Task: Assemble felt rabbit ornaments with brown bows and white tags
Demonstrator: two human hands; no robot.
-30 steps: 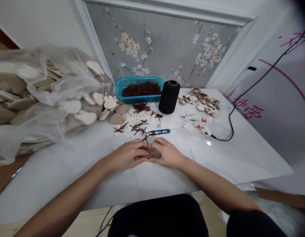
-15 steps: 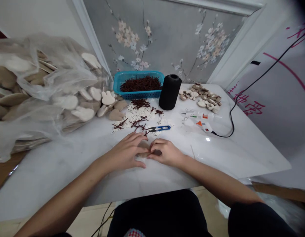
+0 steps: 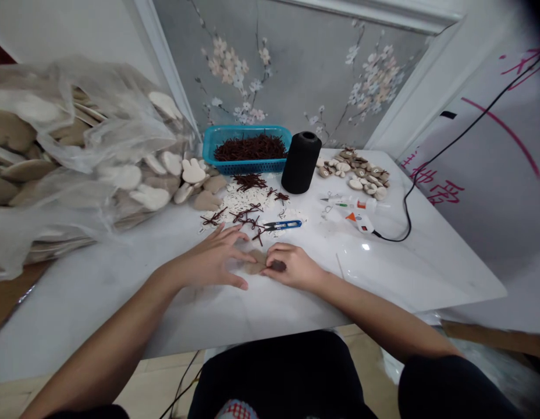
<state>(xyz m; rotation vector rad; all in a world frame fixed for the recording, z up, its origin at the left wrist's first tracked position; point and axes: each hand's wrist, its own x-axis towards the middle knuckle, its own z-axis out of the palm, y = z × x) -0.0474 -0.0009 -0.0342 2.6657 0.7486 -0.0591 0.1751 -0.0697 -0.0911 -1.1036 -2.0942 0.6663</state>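
Taking the tan piece point(image 3: 253, 267) as the clock's centre, it is lying on the table point(image 3: 383, 291) between the two hands. The left hand point(image 3: 211, 259) is reaching in from nine o'clock with its fingers spreading wide; a fingertip is meeting the tan piece, the thumb is standing apart from it, and the hand is gripping nothing. The right hand point(image 3: 296, 269) is working at three o'clock with its fingers closing in a pinch at the piece's near-side edge. A dark brown round thing point(image 3: 279, 266) is showing within that hand (its nature and hold I cannot tell).

In my judgement, the step in hand is positioning or adjusting the piece. The next move is calling for the left fingertips to be steadying it flat, with the right pinch remaining light enough to avoid dragging it.

A loose brown bow point(image 3: 258, 234) is lying at twelve o'clock and blue-handled snips point(image 3: 290, 224) at one, both near the hands. Beyond the bow, a blue basket point(image 3: 248, 169) is holding more brown bows or ties. A glue gun point(image 3: 361, 223) is lying at two o'clock, well apart from the right hand.
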